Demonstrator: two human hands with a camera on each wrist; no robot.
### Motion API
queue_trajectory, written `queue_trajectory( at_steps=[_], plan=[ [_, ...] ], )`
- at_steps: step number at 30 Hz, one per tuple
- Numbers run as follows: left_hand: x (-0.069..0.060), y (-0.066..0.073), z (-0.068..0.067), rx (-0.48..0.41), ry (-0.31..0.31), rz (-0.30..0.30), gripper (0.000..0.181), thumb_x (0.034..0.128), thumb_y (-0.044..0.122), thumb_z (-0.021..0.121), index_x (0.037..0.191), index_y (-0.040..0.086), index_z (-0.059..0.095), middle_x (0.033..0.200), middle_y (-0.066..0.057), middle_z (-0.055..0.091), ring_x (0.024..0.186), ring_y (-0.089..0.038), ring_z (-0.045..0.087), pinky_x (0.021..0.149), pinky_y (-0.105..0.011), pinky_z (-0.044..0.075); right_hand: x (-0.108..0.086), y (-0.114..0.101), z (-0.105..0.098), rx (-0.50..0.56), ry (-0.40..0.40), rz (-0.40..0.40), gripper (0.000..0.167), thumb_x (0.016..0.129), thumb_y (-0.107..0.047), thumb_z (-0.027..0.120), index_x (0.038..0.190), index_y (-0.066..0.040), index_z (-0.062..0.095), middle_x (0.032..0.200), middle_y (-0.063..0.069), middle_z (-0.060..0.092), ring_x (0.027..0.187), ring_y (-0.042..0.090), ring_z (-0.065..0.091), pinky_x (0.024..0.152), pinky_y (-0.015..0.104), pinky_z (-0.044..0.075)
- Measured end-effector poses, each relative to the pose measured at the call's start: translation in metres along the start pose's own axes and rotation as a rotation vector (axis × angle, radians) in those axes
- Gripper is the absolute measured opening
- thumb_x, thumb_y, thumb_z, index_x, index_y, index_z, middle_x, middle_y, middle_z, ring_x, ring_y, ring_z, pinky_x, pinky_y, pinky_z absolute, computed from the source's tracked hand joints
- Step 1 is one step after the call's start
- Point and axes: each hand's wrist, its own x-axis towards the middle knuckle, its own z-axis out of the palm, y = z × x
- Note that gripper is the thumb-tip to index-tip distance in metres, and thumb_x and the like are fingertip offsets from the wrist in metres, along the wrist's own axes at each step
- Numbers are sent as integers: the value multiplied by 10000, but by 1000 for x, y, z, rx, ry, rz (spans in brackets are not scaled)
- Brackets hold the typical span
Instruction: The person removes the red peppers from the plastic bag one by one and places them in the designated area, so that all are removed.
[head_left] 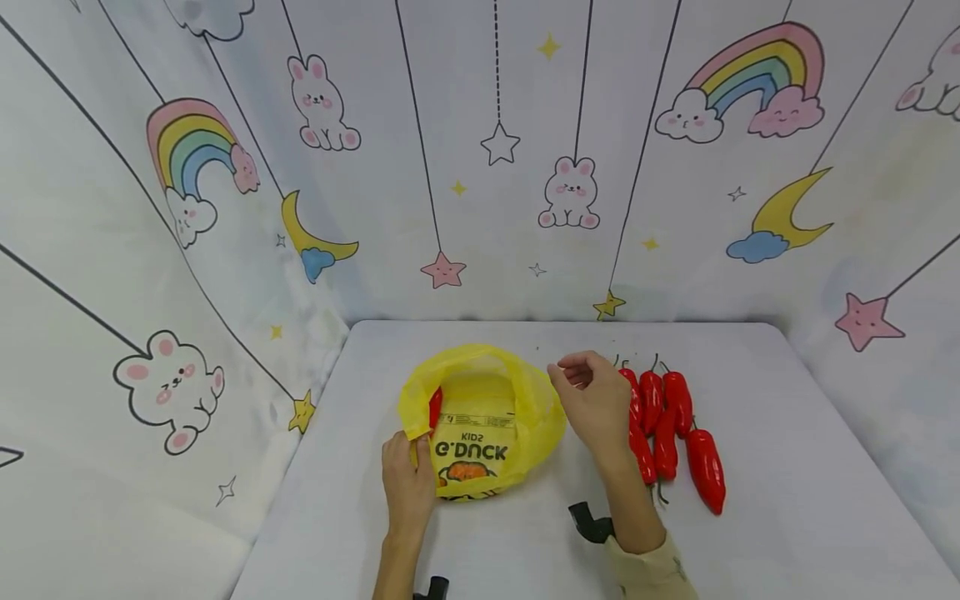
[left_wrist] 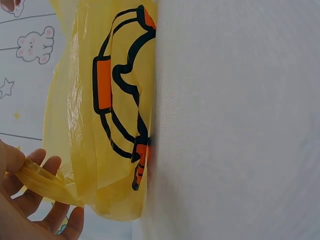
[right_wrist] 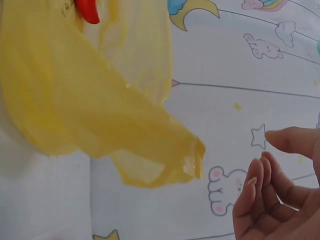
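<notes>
A yellow plastic bag (head_left: pixel 538 425) with a printed duck design stands with its mouth spread wide. My left hand (head_left: pixel 409 483) pinches the bag's near left edge; in the left wrist view, its thumb and fingers (left_wrist: pixel 40 200) hold a gathered yellow strip. Inside the bag, at the left, part of a red pepper (head_left: pixel 435 408) shows, and a red tip (right_wrist: pixel 89 10) appears in the right wrist view. My right hand (head_left: pixel 597 410) hovers beside the bag's right rim with its fingers loosely bent, thumb apart from them and nothing between. The right wrist view shows it apart from the bag.
Several red peppers (head_left: pixel 678 403) lie grouped right of the bag, partly behind my right forearm. The nearest one, a thicker pepper (head_left: pixel 706 471), lies at the group's right. The white table (head_left: pixel 787 500) meets a patterned backdrop (head_left: pixel 510 242) at its far edge.
</notes>
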Motion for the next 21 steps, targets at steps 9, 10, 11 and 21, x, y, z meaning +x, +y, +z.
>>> queue_trajectory(
  at_steps=[9,10,11,21],
  plan=[
    [1,0,-2,10,10,5,104,1044,76,618,1126,27,657,952,-53,630,981,-216,524,817,-344,404,10,-18,26,-11,-177,0,219,937,-316,791,1052,-144,720,942,1,699,842,178,646,784,350,585],
    [1,0,-2,11,9,3,104,1044,78,617,1125,26,656,951,-53,630,979,-216,524,815,-345,404,11,-20,29,-11,-196,1,217,932,-314,796,1044,-144,721,940,1,702,839,182,650,775,354,589],
    [1,0,-3,11,9,1,105,1045,80,617,1126,25,656,949,-52,629,978,-216,524,815,-346,404,12,-22,32,-13,-210,1,213,929,-311,799,1038,-144,723,939,1,705,835,183,652,764,355,590],
    [0,-1,-4,1,-4,-27,110,1057,111,608,1125,40,655,963,-41,626,981,-204,516,821,-347,405,22,-28,65,-44,-247,-35,187,926,-296,805,989,-136,731,909,-4,704,815,175,658,706,332,571]
  ],
)
